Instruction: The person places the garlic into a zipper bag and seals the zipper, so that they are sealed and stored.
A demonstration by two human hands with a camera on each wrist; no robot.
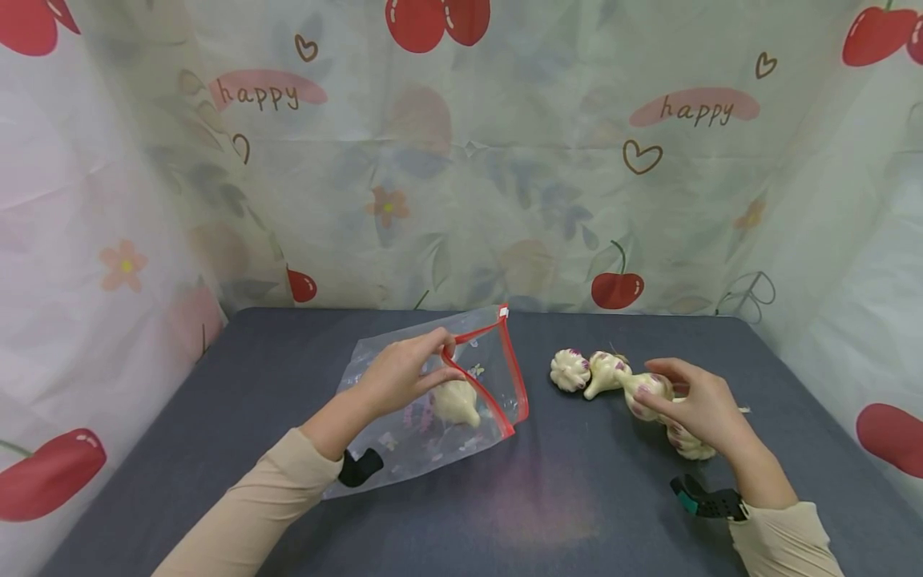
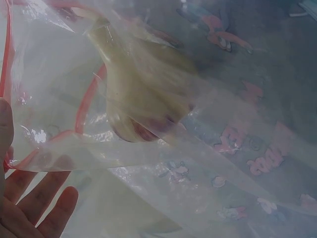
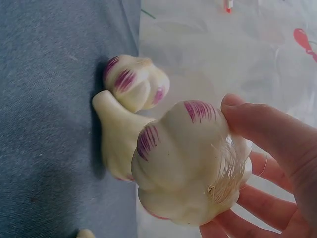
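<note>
My left hand (image 1: 400,373) pinches the red-edged mouth of a clear zip bag (image 1: 421,449), between thumb and fingers. The bag lies slanted with its mouth parted toward the right. Inside it is one garlic bulb (image 1: 454,403), seen through the plastic in the left wrist view too (image 2: 143,94). My right hand (image 1: 703,405) grips another garlic bulb (image 3: 183,163), white with purple streaks and dry roots, thumb on one side and fingers on the other. Beside it, two garlic bulbs (image 1: 570,370) (image 1: 607,373) touch each other. One more garlic bulb (image 1: 691,443) lies partly behind the right hand.
A dark grey table (image 1: 562,513) spreads under everything. Behind and on both sides hangs a printed curtain (image 1: 476,200) with cherries and hearts. A black strap (image 1: 360,467) shows at the left wrist, and a black and green band (image 1: 707,501) at the right wrist.
</note>
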